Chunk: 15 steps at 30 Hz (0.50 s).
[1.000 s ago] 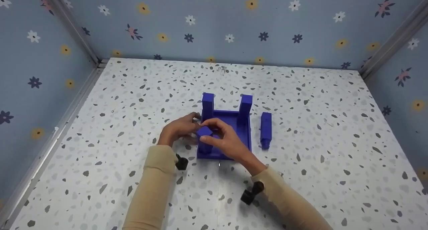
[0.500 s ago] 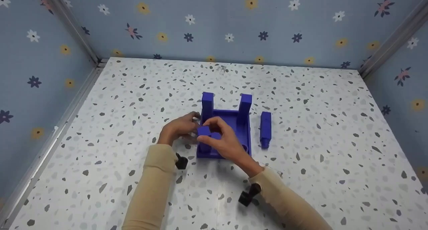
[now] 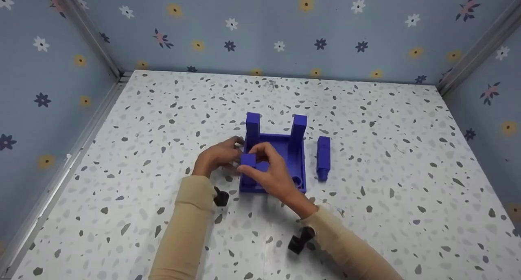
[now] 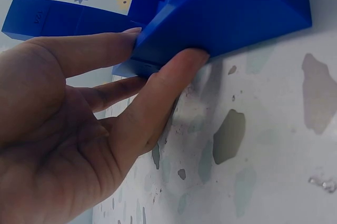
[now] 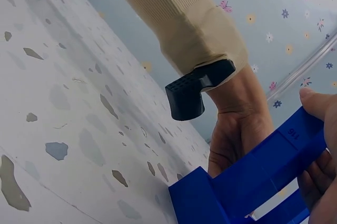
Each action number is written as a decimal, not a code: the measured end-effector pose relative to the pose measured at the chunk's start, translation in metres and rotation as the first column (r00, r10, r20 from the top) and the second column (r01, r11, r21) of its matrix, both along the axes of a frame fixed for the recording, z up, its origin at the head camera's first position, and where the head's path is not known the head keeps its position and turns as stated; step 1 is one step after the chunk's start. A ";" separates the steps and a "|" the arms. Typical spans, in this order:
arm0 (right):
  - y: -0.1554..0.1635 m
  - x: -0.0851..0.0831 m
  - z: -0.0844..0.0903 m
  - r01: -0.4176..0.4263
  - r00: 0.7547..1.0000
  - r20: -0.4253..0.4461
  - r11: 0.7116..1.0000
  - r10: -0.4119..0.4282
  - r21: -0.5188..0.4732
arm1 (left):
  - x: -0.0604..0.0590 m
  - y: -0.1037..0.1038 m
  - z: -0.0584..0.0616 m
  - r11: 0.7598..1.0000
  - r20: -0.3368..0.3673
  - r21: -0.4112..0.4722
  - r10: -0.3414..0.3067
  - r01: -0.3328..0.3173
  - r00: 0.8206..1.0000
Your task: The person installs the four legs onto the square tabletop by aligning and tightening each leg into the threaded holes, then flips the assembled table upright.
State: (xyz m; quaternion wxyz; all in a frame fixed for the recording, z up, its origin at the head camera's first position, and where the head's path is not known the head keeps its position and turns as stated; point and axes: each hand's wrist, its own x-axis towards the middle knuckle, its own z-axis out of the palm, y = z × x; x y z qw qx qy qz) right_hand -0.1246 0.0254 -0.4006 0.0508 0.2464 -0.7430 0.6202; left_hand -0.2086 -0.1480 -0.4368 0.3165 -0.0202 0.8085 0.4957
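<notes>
Currently gripping blue leg (image 3: 248, 160) with right hand (image 3: 273, 175), holding it upright at near-left corner of blue base (image 3: 285, 149) mid-worktop (image 3: 366, 215); pinching base's left edge with left hand (image 3: 217, 156).

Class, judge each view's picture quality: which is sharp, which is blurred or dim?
Head view: evenly lit, sharp, soft shadows under the arms. Left wrist view: left hand close and soft-focused, blue base bright. Right wrist view: dim, tilted, right hand cut off.

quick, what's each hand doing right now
Left hand: grips the edge of the blue base.
Right hand: pinches a blue leg standing in the base.
</notes>
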 end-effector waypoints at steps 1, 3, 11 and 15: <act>0.000 0.000 0.000 0.002 1.000 0.000 1.000 -0.002 0.002 | 0.000 0.000 0.000 1.000 0.002 0.001 -0.001 0.001 1.000; 0.000 0.000 0.000 0.006 1.000 0.002 1.000 -0.006 0.003 | 0.000 0.000 0.000 1.000 0.004 0.005 -0.001 0.001 1.000; 0.004 -0.009 -0.021 -0.003 1.000 -0.011 0.999 0.004 0.052 | -0.001 0.000 -0.002 0.999 0.011 0.035 0.000 -0.001 1.000; 0.006 -0.005 -0.016 -0.021 0.999 -0.036 0.997 0.023 0.069 | 0.000 0.000 -0.002 0.996 0.044 0.085 0.032 -0.036 0.999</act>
